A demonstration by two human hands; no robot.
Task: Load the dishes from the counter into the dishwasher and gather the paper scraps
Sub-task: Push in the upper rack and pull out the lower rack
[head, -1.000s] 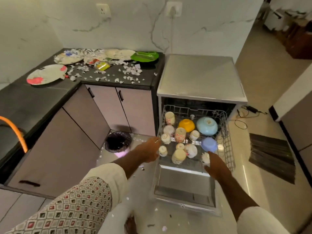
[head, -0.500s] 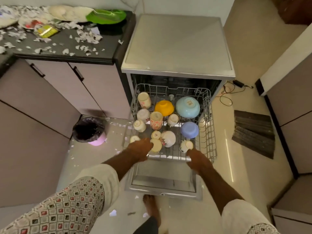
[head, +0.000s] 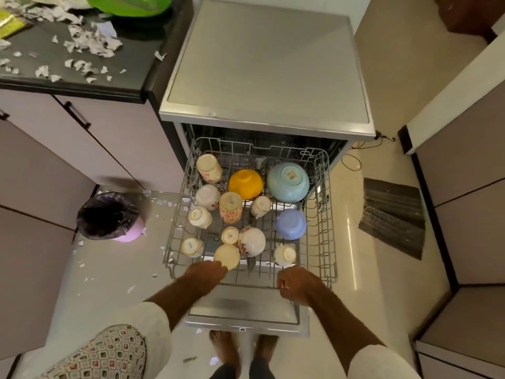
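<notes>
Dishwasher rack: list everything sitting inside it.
Inside the rack: upturned cream cups, a floral mug, a floral bowl, a yellow bowl, a pale blue bowl and a lilac bowl. Covered: anything beneath the upturned dishes, and front-rim wires under the left hand and right hand.

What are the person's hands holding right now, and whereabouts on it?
Both hold the dishwasher's wire rack by its front rim: the left hand near the left corner, and the right hand, fingers curled over the rim, right of the middle.
</notes>
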